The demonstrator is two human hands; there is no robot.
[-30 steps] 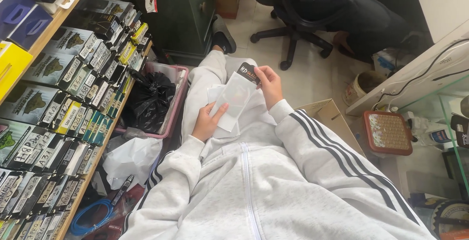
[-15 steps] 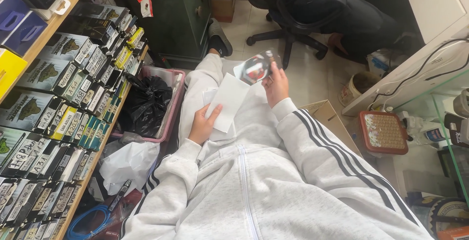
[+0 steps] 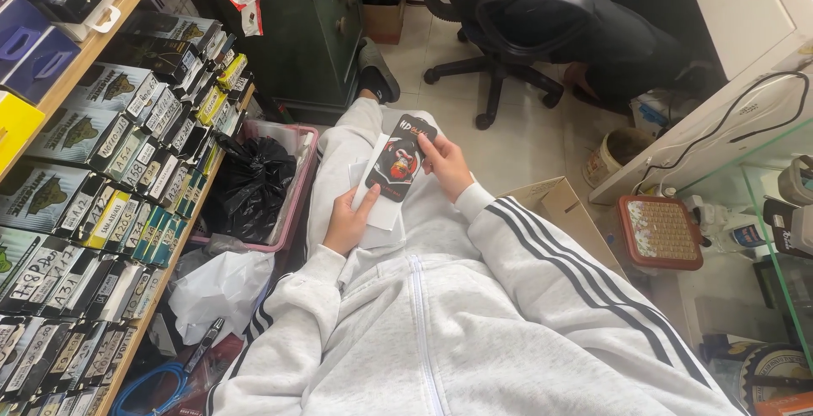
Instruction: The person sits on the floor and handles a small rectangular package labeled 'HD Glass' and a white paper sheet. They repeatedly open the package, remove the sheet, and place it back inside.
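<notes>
Black flat package (image 3: 400,160) pinched between right hand (image 3: 447,165) and left hand (image 3: 348,224); long axis tilted up-right, over white sleeve (image 3: 373,204).

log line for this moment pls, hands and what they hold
left hand: holds flat white paper sleeve on lap | right hand: holds flat black printed card packet over sleeve | seated, grey tracksuit

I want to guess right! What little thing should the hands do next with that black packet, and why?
Probably slide the black packet off the white sheet. The right hand pinches its top edge, the left hand holds the sheet beneath, and the two overlap.
</notes>
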